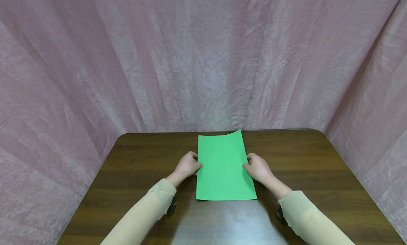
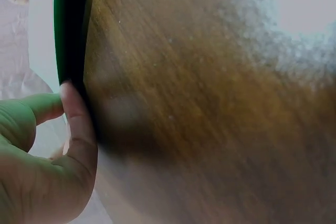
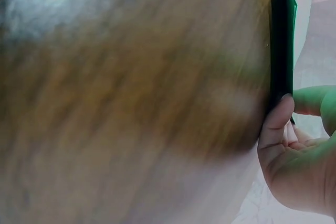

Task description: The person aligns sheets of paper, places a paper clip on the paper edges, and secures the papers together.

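Paper (image 1: 224, 167), a green sheet, is laid lengthwise on the dark wooden desk (image 1: 318, 167), near its middle and reaching almost to the far edge. Its far right corner is curled slightly upward, while the near edge is seen flat against the wood.

The sheet is gripped at both long edges, about halfway along. The left hand (image 1: 188, 165) is set at the left edge with its fingers curled and the thumb laid at the rim of the paper; in the left wrist view the thumb (image 2: 76, 124) is pressed right against the dark green edge (image 2: 65, 30), with the other fingers bent behind it. The right hand (image 1: 258, 167) is placed at the right edge in the same way; in the right wrist view a fingertip (image 3: 277, 116) is seen touching the paper's edge (image 3: 283, 40), the remaining fingers folded beneath. Whether each edge is truly pinched from above and below cannot be told for certain, since the undersides are hidden.

Both forearms are covered by pale beige sleeves (image 1: 146, 213) and are rested on or just above the desk. A crumpled pink cloth (image 1: 203, 61) is hung behind and to both sides of the desk.
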A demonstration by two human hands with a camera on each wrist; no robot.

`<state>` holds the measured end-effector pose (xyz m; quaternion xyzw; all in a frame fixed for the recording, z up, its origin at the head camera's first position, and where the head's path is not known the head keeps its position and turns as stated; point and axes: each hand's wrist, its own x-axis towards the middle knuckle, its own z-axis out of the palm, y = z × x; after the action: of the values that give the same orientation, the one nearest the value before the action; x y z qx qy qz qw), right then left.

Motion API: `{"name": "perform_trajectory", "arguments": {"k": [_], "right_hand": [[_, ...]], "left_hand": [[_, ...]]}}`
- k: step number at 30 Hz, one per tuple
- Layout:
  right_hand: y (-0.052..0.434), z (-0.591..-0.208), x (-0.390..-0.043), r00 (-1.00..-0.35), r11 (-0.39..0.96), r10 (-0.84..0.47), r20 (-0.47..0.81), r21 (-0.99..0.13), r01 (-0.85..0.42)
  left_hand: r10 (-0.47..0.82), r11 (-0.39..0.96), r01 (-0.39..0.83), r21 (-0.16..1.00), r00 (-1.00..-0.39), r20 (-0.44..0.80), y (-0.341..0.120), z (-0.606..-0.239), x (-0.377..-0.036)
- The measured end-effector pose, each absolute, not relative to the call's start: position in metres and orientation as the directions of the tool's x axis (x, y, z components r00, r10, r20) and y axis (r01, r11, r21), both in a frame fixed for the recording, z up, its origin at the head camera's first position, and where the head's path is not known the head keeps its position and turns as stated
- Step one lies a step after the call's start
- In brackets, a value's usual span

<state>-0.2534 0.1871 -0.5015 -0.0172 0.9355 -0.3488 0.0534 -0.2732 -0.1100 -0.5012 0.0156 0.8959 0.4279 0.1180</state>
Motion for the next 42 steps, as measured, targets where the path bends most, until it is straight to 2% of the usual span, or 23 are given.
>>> {"name": "perform_trajectory", "arguments": {"k": [21, 42], "right_hand": [[0.184, -0.496, -0.253, -0.99, 0.817, -0.079, -0.112, -0.577, 0.0], [0.184, -0.495, -0.252, -0.993, 0.842, -0.073, -0.088, -0.539, -0.014]], "left_hand": [[0.108, 0.752, -0.058, 0.657, -0.972, -0.21, -0.103, -0.495, -0.275], [0.11, 0.78, -0.053, 0.624, -0.969, -0.219, -0.099, -0.49, -0.273]]}}
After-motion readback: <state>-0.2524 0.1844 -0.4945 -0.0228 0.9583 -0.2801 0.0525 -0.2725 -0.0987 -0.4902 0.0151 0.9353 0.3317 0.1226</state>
